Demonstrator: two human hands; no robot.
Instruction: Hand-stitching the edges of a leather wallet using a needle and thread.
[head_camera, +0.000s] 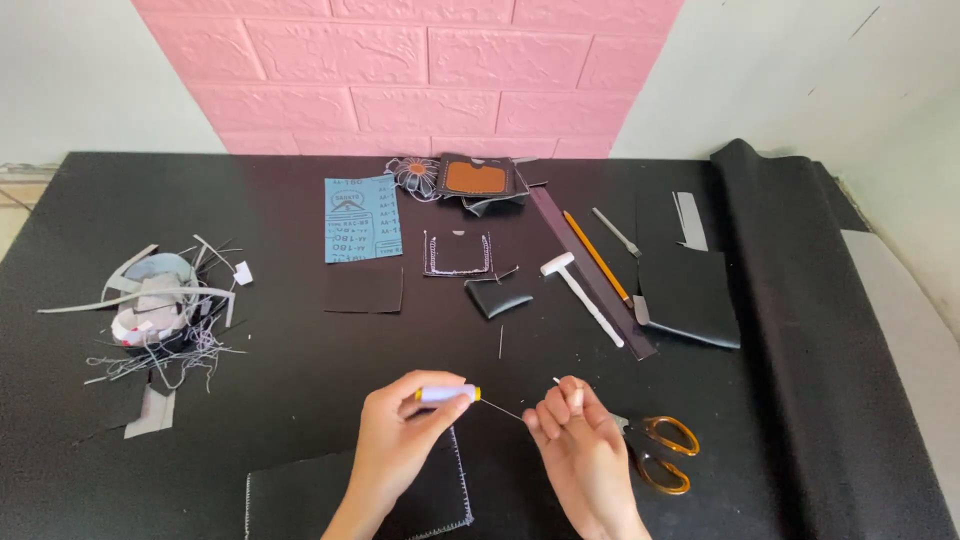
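Note:
My left hand (400, 435) grips a small pale spool with a yellow end (447, 394), held level above the black table. A thin thread (502, 409) runs from the spool to my right hand (575, 440), whose fingertips pinch the thread end near a small white tip. Below my left hand lies a black leather piece with white stitching (300, 495) along its edges. Orange-handled scissors (662, 452) lie just right of my right hand.
A black cloth (300, 350) covers the table. On it are a blue sheet of sandpaper (361, 218), black leather pieces (688, 290), a stitched pocket piece (457, 254), a white hammer (580, 290), a pencil (595, 255), a dark ruler (590, 270) and a scrap pile (160, 310).

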